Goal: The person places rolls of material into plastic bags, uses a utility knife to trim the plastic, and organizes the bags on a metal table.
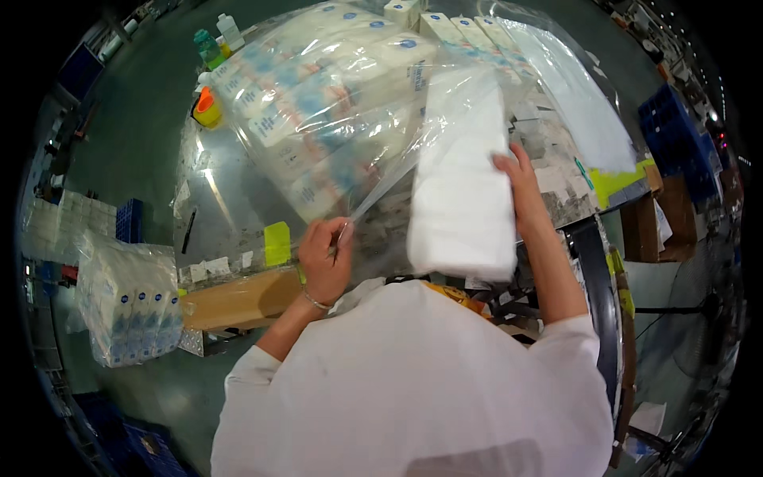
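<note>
My left hand (326, 256) is closed, pinching the gathered edge of a large clear plastic bag (381, 187). The bag is pulled taut from my fingers toward the far side of the table. Inside it lie several rows of printed white and blue tissue packs (310, 115). My right hand (522, 189) grips the right side of a long white tissue pack (462, 191), whose printed face, if any, is hidden. This pack stands over the table just in front of me, right of the bag's stretched edge. Its left side is free of my hands.
More tissue packs (449, 30) and a white plastic sheet (584, 99) lie at the far right. An orange and yellow tape roll (207, 108), bottles (208, 49) and a black pen (189, 230) are on the left. A bagged bundle (131, 298) stands beyond the cardboard (242, 300).
</note>
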A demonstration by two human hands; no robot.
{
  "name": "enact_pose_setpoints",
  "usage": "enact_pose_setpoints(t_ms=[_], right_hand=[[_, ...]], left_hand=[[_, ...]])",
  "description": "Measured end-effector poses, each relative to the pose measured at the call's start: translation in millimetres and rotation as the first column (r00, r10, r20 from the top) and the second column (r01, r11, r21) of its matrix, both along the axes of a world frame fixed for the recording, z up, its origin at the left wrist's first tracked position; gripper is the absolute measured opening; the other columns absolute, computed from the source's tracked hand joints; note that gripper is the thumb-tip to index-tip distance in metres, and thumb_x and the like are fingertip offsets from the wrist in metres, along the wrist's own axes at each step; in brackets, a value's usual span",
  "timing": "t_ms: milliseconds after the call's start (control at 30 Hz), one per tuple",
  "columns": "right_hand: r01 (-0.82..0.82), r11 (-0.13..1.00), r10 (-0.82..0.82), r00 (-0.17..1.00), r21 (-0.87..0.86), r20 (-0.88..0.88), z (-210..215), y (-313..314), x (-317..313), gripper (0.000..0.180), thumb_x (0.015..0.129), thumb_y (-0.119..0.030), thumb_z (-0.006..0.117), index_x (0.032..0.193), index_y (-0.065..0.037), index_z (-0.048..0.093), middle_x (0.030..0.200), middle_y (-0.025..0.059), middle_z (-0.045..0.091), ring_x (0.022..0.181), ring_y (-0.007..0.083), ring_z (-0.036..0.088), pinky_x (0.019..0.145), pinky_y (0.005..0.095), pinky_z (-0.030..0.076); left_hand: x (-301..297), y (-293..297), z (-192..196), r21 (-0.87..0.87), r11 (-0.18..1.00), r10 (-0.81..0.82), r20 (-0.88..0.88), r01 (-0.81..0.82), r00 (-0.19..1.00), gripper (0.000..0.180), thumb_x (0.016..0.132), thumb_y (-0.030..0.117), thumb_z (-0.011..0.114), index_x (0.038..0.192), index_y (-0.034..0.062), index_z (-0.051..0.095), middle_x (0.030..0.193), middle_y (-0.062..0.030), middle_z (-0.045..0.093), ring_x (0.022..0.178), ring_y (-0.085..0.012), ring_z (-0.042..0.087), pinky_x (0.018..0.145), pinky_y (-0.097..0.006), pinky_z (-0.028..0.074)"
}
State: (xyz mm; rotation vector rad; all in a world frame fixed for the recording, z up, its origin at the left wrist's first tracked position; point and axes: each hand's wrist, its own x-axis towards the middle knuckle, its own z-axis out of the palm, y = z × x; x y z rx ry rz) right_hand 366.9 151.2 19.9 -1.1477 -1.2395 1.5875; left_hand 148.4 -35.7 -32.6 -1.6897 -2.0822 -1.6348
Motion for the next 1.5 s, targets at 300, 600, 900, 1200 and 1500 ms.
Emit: enact_pose_setpoints(t_ms=[300, 600, 900, 1200, 1500], right_hand=[[-0.211, 0.949, 0.194, 0.977, 0.234, 0.091, -15, 33, -137, 0.062, 0.073, -0.015, 0.065, 0.118, 0.002, 0.027, 0.097, 0.0168, 0.054, 0.078, 0.0224, 0.058, 0.065, 0.0315, 0.051], [0.074, 0.761, -0.402, 0.834, 0.644, 0.380, -52, 184, -18, 0.081, 0.064, -0.019, 0.069, 0.129, 0.003, 0.026, 0.111, 0.0185, 0.049, 0.097, 0.0232, 0.052, 0.073, 0.0319, 0.046], [-0.356, 0.756, -0.038, 0.815, 0.550, 0.579, -96, 280, -45, 0.078, 0.059, -0.025, 0.070, 0.122, 0.006, 0.036, 0.117, 0.0242, 0.047, 0.108, 0.0341, 0.047, 0.090, 0.0341, 0.039], [-0.555, 0.731, -0.229, 0.347, 0.396, 0.909, -117, 199, -95, 0.023, 0.072, -0.021, 0.052, 0.081, -0.005, 0.064, 0.083, 0.0191, 0.062, 0.078, 0.0343, 0.061, 0.065, 0.0425, 0.048], [-0.571, 0.762, 0.114, 0.583, 0.306, 0.804, -171, 254, 53, 0.018, 0.076, -0.013, 0.048, 0.086, -0.001, 0.058, 0.074, 0.0112, 0.060, 0.065, 0.0210, 0.058, 0.055, 0.0335, 0.045]], left_hand=[[-2, 8, 10, 0.231, 0.965, -0.156, 0.129, 0.123, 0.979, 0.006, 0.077, 0.005, 0.058, 0.081, 0.0037, 0.054, 0.070, -0.0078, 0.050, 0.059, -0.0187, 0.048, 0.053, -0.027, 0.039], [-20, -2, -13, -0.165, 0.969, -0.209, -0.155, 0.184, 0.965, 0.010, 0.071, 0.006, 0.062, 0.079, 0.0060, 0.055, 0.074, -0.0084, 0.053, 0.067, -0.0271, 0.051, 0.059, -0.031, 0.042], [-2, 12, 7, -0.160, 0.955, 0.214, -0.215, -0.251, 0.953, 0.050, 0.062, 0.021, 0.071, 0.103, 0.0047, 0.048, 0.104, -0.0126, 0.041, 0.097, -0.0290, 0.042, 0.084, -0.036, 0.036], [-19, 35, -64, -0.236, 0.795, 0.544, -0.133, -0.559, 0.829, 0.023, 0.067, 0.012, 0.064, 0.079, 0.0037, 0.046, 0.093, -0.0144, 0.044, 0.081, -0.0327, 0.045, 0.069, -0.039, 0.038], [-16, 0, -84, -0.563, 0.700, 0.358, -0.255, -0.439, 0.898, 0.013, 0.067, 0.003, 0.058, 0.073, 0.0027, 0.047, 0.072, -0.0157, 0.051, 0.074, -0.0348, 0.050, 0.066, -0.040, 0.041]])
